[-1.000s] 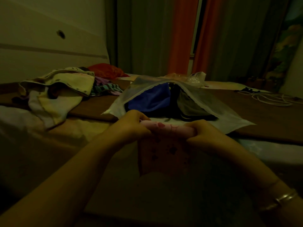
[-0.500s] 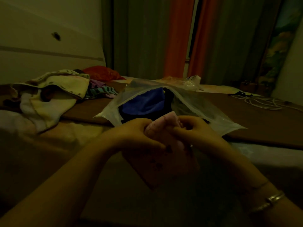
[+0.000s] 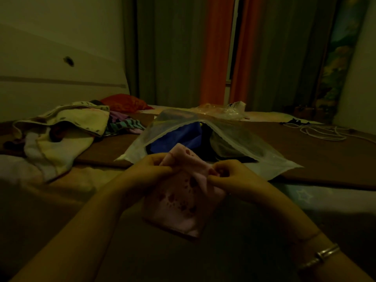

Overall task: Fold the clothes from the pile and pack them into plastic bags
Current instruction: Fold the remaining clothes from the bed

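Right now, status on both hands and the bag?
Left hand and right hand pinch the pink cloth at its top. Plastic bag lies open just beyond, blue garment inside. Nothing between cloth and bag mouth.

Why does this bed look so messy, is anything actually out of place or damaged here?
Nothing looks damaged or spilled. The pile of clothes at the left lies unfolded, as expected mid-task. The plastic bag gapes open with a blue garment inside. Both hands, left hand and right hand, hold a pink cloth. A white cord lies loose at the right.
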{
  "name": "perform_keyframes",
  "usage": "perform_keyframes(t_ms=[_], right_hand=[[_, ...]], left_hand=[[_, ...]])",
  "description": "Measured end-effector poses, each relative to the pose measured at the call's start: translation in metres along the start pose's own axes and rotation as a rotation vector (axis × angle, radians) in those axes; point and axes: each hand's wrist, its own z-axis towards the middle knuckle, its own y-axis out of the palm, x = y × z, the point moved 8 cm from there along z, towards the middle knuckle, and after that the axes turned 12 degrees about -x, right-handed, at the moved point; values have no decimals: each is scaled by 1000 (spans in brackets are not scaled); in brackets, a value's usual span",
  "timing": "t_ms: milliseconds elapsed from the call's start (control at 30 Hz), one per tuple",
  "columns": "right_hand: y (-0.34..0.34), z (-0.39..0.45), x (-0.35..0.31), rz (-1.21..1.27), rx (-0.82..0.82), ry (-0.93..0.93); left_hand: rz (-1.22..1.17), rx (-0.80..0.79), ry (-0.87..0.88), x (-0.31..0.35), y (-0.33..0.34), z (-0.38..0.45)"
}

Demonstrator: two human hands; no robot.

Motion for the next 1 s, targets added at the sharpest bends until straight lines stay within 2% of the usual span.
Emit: perform_keyframes(t_ms=[200, 300, 400, 500, 600, 667, 733, 800, 900, 1000], right_hand=[[-4, -6, -19, 78, 141, -217], [0, -4, -21, 205, 131, -265], [-3, 0, -16, 373, 145, -242], [-8, 9, 3, 579, 205, -114], [5, 19, 16, 732, 67, 41], [19, 22, 11, 707, -92, 64], [24, 27, 6, 622, -144, 47], [18, 38, 7, 639, -47, 38], [3, 57, 9, 800, 166, -37], [-11, 81, 10, 844, 350, -106]], left_hand=[[-202, -73, 17, -1, -1, -7], [-117, -97, 44, 2, 3, -7], [-93, -42, 78, 5, 2, -7], [-79, 3, 81, 5, 0, -6], [-82, 122, 81, 1, -11, -4], [-92, 221, 58, -4, -20, -2], [-62, 308, 48, -6, -28, -3], [-35, 359, 47, -5, -34, -3], [-36, 378, 74, -1, -40, -4], [88, 388, 28, -3, -46, -2]])
